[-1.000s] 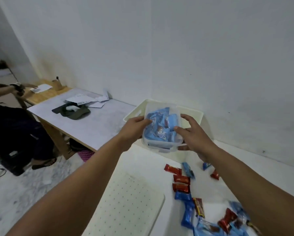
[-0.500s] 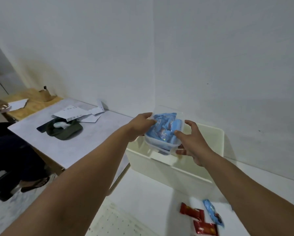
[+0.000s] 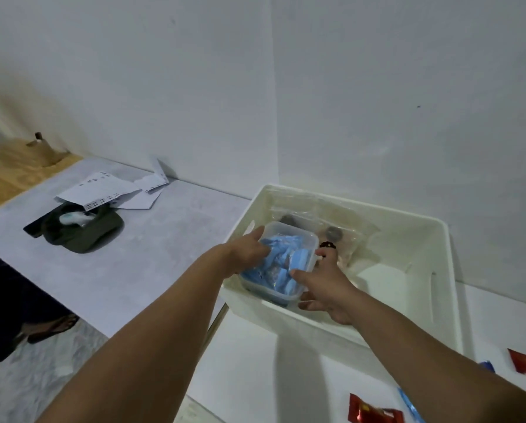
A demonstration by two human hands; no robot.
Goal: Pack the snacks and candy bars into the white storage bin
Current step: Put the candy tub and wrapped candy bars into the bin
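A clear plastic container (image 3: 281, 264) full of blue snack packets sits low inside the white storage bin (image 3: 438, 288), at its left end. My left hand (image 3: 248, 251) grips the container's left side and my right hand (image 3: 325, 285) holds its right near corner. Behind the container, a clear plastic bag (image 3: 332, 221) with dark round items lies in the bin. Red candy bars (image 3: 374, 412) and a blue wrapper (image 3: 409, 406) lie on the white table at the lower right.
A grey table (image 3: 139, 257) to the left carries a dark green cap (image 3: 82, 230) and loose papers (image 3: 109, 190). A wooden surface (image 3: 14, 169) lies beyond it. Walls close in behind the bin. A person's foot in a sandal (image 3: 51, 326) is on the floor at left.
Both hands have carried the container of blue packets forward and down from above the bin's rim into the bin. The camera has tilted toward the bin.
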